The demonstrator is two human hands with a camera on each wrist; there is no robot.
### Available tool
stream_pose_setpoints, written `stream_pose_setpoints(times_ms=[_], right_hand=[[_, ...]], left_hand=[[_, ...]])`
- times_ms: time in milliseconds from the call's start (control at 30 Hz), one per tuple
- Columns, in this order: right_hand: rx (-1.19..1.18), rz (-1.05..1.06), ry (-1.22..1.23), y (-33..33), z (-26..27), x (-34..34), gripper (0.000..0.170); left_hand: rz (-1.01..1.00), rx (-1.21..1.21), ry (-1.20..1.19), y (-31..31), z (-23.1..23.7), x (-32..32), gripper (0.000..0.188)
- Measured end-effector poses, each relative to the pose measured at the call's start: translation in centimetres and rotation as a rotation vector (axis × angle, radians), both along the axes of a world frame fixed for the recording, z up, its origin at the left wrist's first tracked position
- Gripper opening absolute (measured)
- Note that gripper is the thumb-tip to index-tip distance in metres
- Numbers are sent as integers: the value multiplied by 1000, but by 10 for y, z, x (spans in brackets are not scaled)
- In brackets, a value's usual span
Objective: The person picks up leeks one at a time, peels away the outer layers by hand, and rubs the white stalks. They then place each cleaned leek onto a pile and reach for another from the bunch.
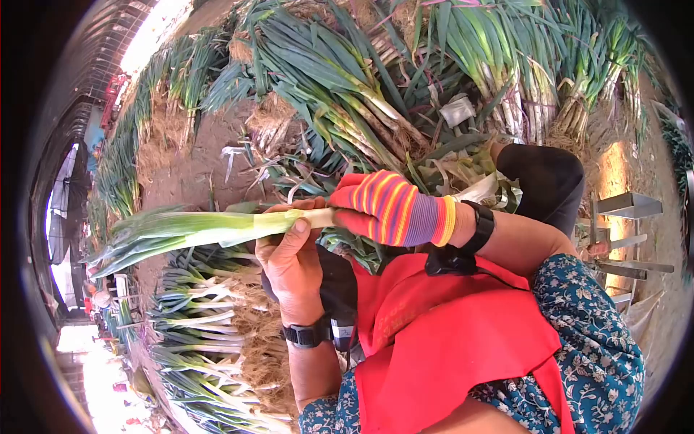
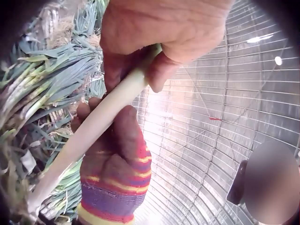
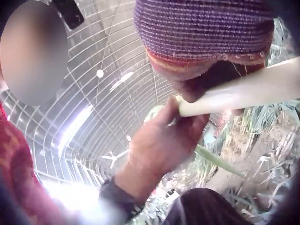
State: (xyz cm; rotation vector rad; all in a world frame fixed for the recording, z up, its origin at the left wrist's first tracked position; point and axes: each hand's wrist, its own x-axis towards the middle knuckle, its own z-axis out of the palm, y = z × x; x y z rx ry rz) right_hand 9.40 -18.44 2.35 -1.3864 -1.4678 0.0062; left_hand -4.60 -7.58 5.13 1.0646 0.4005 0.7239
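A large green onion (image 1: 242, 227) lies across in front of me, its green leaves to the left and its white stalk to the right. My bare left hand (image 1: 293, 264) pinches it between thumb and fingers where green turns to white. On the white part, my right hand (image 1: 394, 210), in a striped glove with bare fingertips, curls its fingers round the stalk. The left wrist view shows the pale, smooth stalk (image 2: 101, 115) running down past the gloved thumb. Both hands sit close together on the onion (image 3: 262, 86) in the right wrist view.
Below left lie rows of green onions with brown roots (image 1: 253, 340). More bundles (image 1: 325, 79) stand and lie ahead, with loose leaves around them on the soil. A metal stand (image 1: 629, 206) is at the right. A red apron (image 1: 463, 325) covers my lap.
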Motion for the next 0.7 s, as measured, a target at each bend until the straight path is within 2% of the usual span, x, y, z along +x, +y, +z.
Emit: stream_pose_setpoints(times_ms=[100, 167, 200, 233, 267, 300, 333, 367, 433, 500, 533, 567, 633, 667, 700], right_hand=[[50, -58, -16, 4, -9, -1, 14], [-343, -153, -181, -4, -7, 2, 13], [-310, -173, -265, -6, -17, 12, 12], [-254, -329, -338, -8, -24, 20, 9], [-104, -173, -252, -17, -33, 38, 9], [-106, -227, -316, -28, -43, 54, 11], [-203, -358, -418, -39, -56, 67, 14], [-481, -516, -279, -49, -65, 74, 16], [-641, -692, -385, -78, -96, 98, 20], [-886, -756, -434, -117, -125, 124, 19], [-1105, -769, -405, -141, -149, 144, 20], [-1112, -783, -410, -160, -152, 153, 20], [-1348, -832, -186, -173, -156, 162, 25], [-1369, -734, -238, -167, -134, 159, 30], [-1023, -784, -342, -156, -133, 155, 30]], left_hand=[[-10, 2, 12, -1, -13, -4, 29], [45, 4, -2, -4, -22, -5, 29], [57, 19, 3, -3, -21, -6, 25], [55, 9, 0, 1, -20, -8, 25], [105, 12, 23, 8, -17, -10, 23], [164, 18, 52, 12, -13, -15, 21], [255, -21, 62, 13, -2, -14, 20], [264, -8, 63, 22, -3, -20, 20], [296, 7, 74, 35, -8, -30, 17], [323, -10, 78, 48, -11, -39, 18], [376, 26, 65, 59, -11, -46, 18], [384, 27, 66, 65, -3, -53, 17], [419, -9, -17, 84, 6, -68, 17], [426, -1, -11, 89, 10, -71, 17], [433, -13, 0, 92, 14, -73, 17]])
